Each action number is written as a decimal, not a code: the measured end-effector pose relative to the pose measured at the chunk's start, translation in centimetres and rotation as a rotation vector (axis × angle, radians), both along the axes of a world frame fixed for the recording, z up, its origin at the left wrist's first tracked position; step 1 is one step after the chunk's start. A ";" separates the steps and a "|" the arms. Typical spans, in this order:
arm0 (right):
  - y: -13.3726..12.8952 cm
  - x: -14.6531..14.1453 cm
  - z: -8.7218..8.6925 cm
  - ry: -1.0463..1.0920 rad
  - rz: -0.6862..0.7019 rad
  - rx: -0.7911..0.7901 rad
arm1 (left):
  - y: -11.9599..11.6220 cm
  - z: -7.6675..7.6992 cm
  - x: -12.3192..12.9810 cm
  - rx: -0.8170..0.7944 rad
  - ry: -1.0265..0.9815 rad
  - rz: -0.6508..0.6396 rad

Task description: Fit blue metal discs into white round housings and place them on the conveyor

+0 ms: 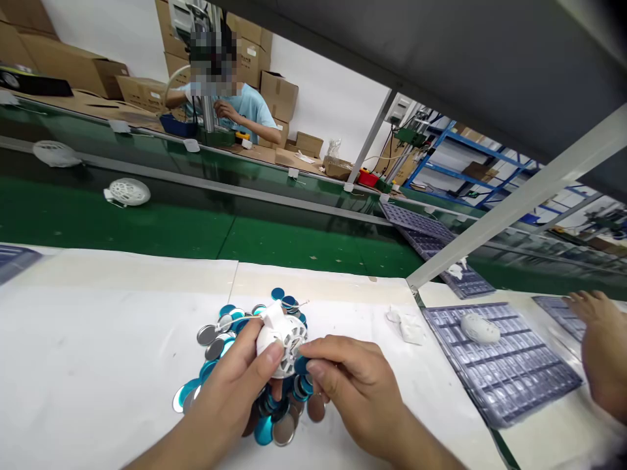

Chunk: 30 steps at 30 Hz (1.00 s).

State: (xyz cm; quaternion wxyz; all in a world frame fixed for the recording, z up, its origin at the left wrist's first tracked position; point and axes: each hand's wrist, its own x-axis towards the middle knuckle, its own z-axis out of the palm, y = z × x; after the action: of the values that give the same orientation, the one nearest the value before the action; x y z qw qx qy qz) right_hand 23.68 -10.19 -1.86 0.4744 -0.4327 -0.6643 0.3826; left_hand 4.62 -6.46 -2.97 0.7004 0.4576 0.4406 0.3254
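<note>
Head view: left hand (pixel 240 375) clamped on the white housing (pixel 268 346) above the table (pixel 98 326); right hand (pixel 360 391) pinching a blue disc (pixel 301 365) beside it, apparently unattached; many loose discs (pixel 263 431) lie beneath.

The left hand (pixel 252 372) is gripping a white housing (pixel 274 343), and the right hand (pixel 355 391) is pinching a blue disc (pixel 301 365) at its slotted side. Blue and silver discs (pixel 284 427) are lying in a loose pile under and around both hands on the white table (pixel 98 352). To the right, a white pouch (pixel 411 328) is lying near a clear tray (pixel 509 365), which is holding a white shell (pixel 480 328). Another person's hand (pixel 600 339) is reaching in at the right edge. Beyond, two white shells (pixel 128 192) are resting on the green belt (pixel 186 228), and a person in blue (pixel 252 108) is working behind it.
</note>
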 end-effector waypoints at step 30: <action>0.7 -1.7 0.0 0.356 0.087 -0.483 | -0.9 0.6 0.2 -0.119 -0.338 -0.137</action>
State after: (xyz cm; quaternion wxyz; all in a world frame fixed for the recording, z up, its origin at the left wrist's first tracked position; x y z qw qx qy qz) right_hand 22.01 -9.53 -1.82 0.4501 -0.4300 -0.4784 0.6194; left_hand 4.86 -7.35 -2.42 0.8108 0.3829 0.3032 0.3226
